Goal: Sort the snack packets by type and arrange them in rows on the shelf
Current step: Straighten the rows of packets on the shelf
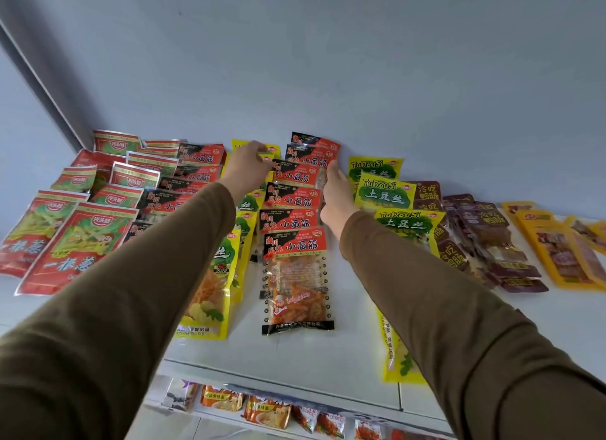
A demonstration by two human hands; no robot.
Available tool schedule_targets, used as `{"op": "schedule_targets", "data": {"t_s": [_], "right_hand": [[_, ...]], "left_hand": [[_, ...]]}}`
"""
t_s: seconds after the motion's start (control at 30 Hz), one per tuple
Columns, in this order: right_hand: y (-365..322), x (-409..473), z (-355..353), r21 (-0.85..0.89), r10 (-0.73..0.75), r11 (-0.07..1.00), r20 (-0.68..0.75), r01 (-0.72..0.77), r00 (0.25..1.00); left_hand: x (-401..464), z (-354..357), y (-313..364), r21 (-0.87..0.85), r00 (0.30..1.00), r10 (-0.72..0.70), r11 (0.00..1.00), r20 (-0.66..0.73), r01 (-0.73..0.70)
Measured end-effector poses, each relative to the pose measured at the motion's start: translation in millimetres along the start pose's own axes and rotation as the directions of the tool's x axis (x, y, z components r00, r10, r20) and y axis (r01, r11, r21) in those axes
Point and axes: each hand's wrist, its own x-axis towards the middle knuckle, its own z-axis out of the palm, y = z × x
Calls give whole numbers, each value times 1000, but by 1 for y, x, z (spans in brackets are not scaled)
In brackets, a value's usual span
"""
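A row of red-and-black packets (292, 223) runs down the middle of the white shelf (355, 311), overlapping from the back wall to the front. My left hand (247, 167) reaches to the back of this row, its fingers curled on the left edge of a red-and-black packet (295, 175). My right hand (337, 195) holds the right edge of the same part of the row, thumb pointing up; its fingertips are hidden behind the packets. Yellow-green packets (385, 191) lie in rows on both sides of the middle row.
Red packets with green art (77, 242) fill the left, with another red-and-black row (193, 173) beside them. Dark brown packets (482, 229) and orange-yellow packets (554, 252) lie to the right. A lower shelf holds more snack packets (265, 408). The blue wall stands behind.
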Motion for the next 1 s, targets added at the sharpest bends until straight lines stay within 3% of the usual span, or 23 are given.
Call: {"op": "schedule_targets", "data": {"t_s": [0.1, 0.37, 0.53, 0.73, 0.9, 1.0], "right_hand": [[-1, 0, 1, -26, 7, 1000, 32, -6, 999], [-9, -3, 7, -84, 82, 994, 104, -74, 991], [-16, -5, 7, -178, 90, 982, 148, -63, 985], [-13, -5, -2, -401, -20, 909, 229, 113, 973], [-15, -5, -4, -483, 6, 872, 181, 84, 983], [-15, -4, -6, -492, 22, 868, 177, 69, 984]], "left_hand": [[14, 2, 0, -112, 991, -35, 992, 127, 49], [35, 10, -1, -217, 971, -88, 966, 223, 138], [45, 11, -5, -218, 971, -125, 961, 205, 170], [47, 10, -10, -227, 965, -128, 957, 227, 180], [42, 7, -12, -183, 978, -74, 977, 194, 110], [27, -5, -4, -83, 998, 29, 996, 49, -24]]}}
